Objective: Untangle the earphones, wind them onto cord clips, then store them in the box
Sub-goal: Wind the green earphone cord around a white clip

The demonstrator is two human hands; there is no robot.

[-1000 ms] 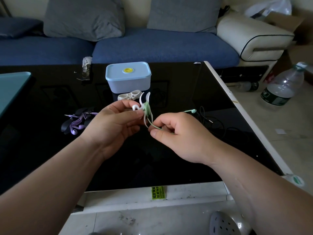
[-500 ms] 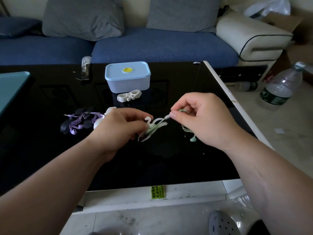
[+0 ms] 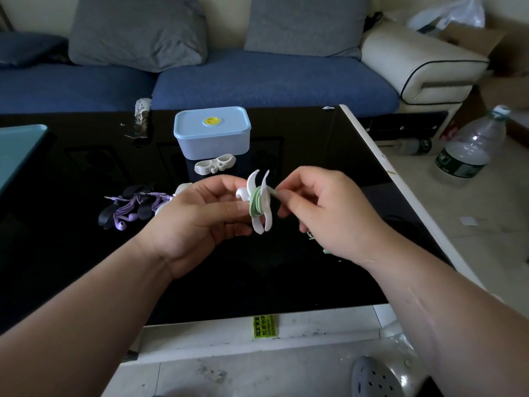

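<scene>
Above the glossy black worktop (image 3: pixel 257 285), both hands meet in front of the person. The left hand (image 3: pixel 200 222) grasps a white plastic cord clip with curved prongs (image 3: pixel 267 222) between thumb and curled fingers, holding it roughly upright and clear of the surface. A pale green earphone cable (image 3: pixel 255 206) is coiled round the clip's waist. The right hand (image 3: pixel 332 213) pinches the cable's free stretch between thumb and forefinger, right against the clip's right side; a loose bit of green cable peeks out beneath that hand, near the worktop. Beyond the hands, the pale blue lidded plastic box (image 3: pixel 211 136), a yellow disc on its lid, stands closed on the worktop, and a second white cord clip (image 3: pixel 214 165) lies flat just in front of it. Off to the left a tangle of purple earphones (image 3: pixel 128 216) lies among black clips (image 3: pixel 106 218). A blue sofa (image 3: pixel 272 78) runs behind the worktop, and a clear plastic water bottle (image 3: pixel 469 150) stands on the floor at right.
</scene>
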